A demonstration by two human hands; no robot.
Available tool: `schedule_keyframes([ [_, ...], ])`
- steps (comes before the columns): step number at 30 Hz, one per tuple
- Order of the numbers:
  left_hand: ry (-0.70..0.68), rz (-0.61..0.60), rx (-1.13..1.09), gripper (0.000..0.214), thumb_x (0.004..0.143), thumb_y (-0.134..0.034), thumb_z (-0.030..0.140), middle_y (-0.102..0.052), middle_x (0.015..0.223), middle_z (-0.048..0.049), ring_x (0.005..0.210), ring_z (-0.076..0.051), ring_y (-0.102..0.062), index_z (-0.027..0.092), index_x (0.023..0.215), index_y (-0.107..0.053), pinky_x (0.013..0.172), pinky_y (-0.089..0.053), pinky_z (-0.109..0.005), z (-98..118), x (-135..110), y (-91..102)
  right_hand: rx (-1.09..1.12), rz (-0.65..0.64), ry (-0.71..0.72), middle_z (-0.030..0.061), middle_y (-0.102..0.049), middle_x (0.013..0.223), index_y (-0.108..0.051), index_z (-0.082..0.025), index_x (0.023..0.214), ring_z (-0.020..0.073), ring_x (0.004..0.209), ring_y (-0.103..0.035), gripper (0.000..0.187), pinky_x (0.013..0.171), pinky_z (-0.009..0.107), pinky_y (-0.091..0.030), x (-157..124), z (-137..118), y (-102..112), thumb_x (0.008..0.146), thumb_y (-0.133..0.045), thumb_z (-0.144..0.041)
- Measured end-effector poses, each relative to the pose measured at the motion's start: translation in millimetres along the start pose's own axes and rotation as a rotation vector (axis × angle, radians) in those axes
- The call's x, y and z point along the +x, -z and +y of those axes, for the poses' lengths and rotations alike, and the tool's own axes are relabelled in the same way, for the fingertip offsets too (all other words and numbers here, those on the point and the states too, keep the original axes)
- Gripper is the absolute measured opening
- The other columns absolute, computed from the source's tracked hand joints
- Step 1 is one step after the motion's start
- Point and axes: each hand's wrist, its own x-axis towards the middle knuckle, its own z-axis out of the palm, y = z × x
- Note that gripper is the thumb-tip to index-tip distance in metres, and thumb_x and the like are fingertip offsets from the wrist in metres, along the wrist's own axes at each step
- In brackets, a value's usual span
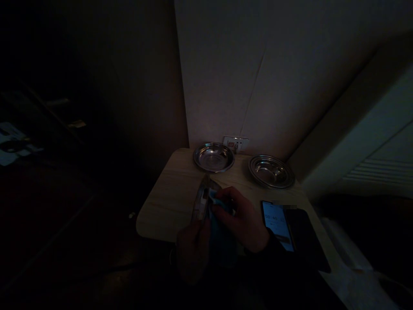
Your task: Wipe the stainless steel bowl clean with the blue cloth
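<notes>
My left hand [192, 252] grips the lower rim of a shiny metal plate [199, 201], which is tilted up on its edge above the table. A blue cloth [223, 241] lies against the plate's right side and hangs below it. My right hand [245, 219] pinches the cloth near the plate's upper part, its fingers curled. Low light hides much of the plate's face and the cloth's lower end.
On the small wooden table [163, 196], a metal dish [214, 158] stands at the back left and stacked metal dishes [271, 172] at the back right. A lit phone [278, 221] lies beside a dark flat object [308, 239]. Behind is a wall socket [234, 142].
</notes>
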Motion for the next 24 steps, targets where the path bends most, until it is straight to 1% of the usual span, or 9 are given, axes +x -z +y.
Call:
schedule_keyframes([
  [3, 0.022, -0.008, 0.006, 0.044, 0.084, -0.036, 0.045, -0.053, 0.048, -0.0001, 0.047, -0.01, -0.048, 0.016, 0.054, -0.053, 0.045, -0.034, -0.021, 1, -1, 0.7, 0.003, 0.018, 0.008, -0.0009, -0.057, 0.074, -0.053, -0.02, 0.085, 0.0139, 0.07, -0.052, 0.011, 0.064, 0.026, -0.042, -1, -1, 0, 0.074, -0.054, -0.022],
  [7, 0.019, -0.009, 0.012, 0.043, 0.084, -0.036, 0.043, -0.053, 0.048, -0.0004, 0.047, -0.01, -0.048, 0.016, 0.054, -0.052, 0.045, -0.034, -0.021, 2, -1, 2.2, -0.024, -0.009, 0.027, -0.0004, -0.057, 0.078, -0.053, -0.02, 0.086, 0.0141, 0.072, -0.052, 0.014, 0.065, 0.026, -0.042, -2, -2, 0, 0.072, -0.057, -0.021],
  [10, 0.012, 0.006, 0.013, 0.043, 0.084, -0.037, 0.042, -0.052, 0.048, 0.0001, 0.047, -0.01, -0.048, 0.017, 0.053, -0.052, 0.046, -0.035, -0.021, 1, -1, 3.1, -0.029, 0.014, 0.013, -0.001, -0.056, 0.074, -0.052, -0.02, 0.084, 0.0136, 0.068, -0.052, 0.009, 0.061, 0.026, -0.042, -3, -3, 0, 0.075, -0.054, -0.021],
  [15, 0.019, 0.026, 0.047, 0.043, 0.083, -0.038, 0.042, -0.054, 0.047, -0.0003, 0.046, -0.01, -0.048, 0.016, 0.053, -0.054, 0.045, -0.034, -0.022, 1, -1, 3.8, -0.074, -0.003, 0.076, 0.0008, -0.058, 0.081, -0.053, -0.02, 0.084, 0.0149, 0.075, -0.053, 0.011, 0.067, 0.027, -0.043, -3, -3, -2, 0.074, -0.056, -0.019],
  [17, 0.003, 0.035, 0.043, 0.043, 0.083, -0.038, 0.042, -0.053, 0.046, -0.0002, 0.045, -0.01, -0.047, 0.017, 0.051, -0.052, 0.045, -0.034, -0.022, 2, -1, 3.8, -0.071, 0.036, 0.055, 0.0006, -0.058, 0.079, -0.054, -0.02, 0.085, 0.0146, 0.073, -0.053, 0.008, 0.066, 0.027, -0.043, 5, -1, -2, 0.077, -0.055, -0.021],
  [19, -0.013, 0.055, 0.039, 0.044, 0.083, -0.038, 0.042, -0.052, 0.046, 0.0, 0.045, -0.01, -0.046, 0.017, 0.05, -0.052, 0.045, -0.035, -0.022, 3, -2, 4.0, -0.055, 0.113, 0.04, 0.0008, -0.06, 0.078, -0.054, -0.019, 0.084, 0.015, 0.072, -0.054, 0.008, 0.067, 0.027, -0.043, 17, 4, -1, 0.079, -0.053, -0.024],
  [22, -0.021, 0.069, 0.034, 0.043, 0.083, -0.039, 0.042, -0.054, 0.046, -0.0006, 0.047, -0.012, -0.05, 0.017, 0.052, -0.056, 0.047, -0.038, -0.023, 0, -5, 4.6, 0.031, 0.218, -0.012, 0.0017, -0.062, 0.08, -0.057, -0.018, 0.085, 0.0163, 0.075, -0.056, 0.013, 0.068, 0.028, -0.043, 28, 14, 7, 0.079, -0.054, -0.03],
  [24, -0.013, 0.088, 0.02, 0.042, 0.082, -0.041, 0.043, -0.059, 0.05, -0.002, 0.051, -0.014, -0.054, 0.018, 0.055, -0.061, 0.051, -0.041, -0.024, -6, -7, 4.2, 0.11, 0.269, -0.079, 0.002, -0.063, 0.079, -0.059, -0.018, 0.087, 0.017, 0.074, -0.057, 0.019, 0.067, 0.028, -0.044, 26, 21, 16, 0.077, -0.055, -0.034],
])
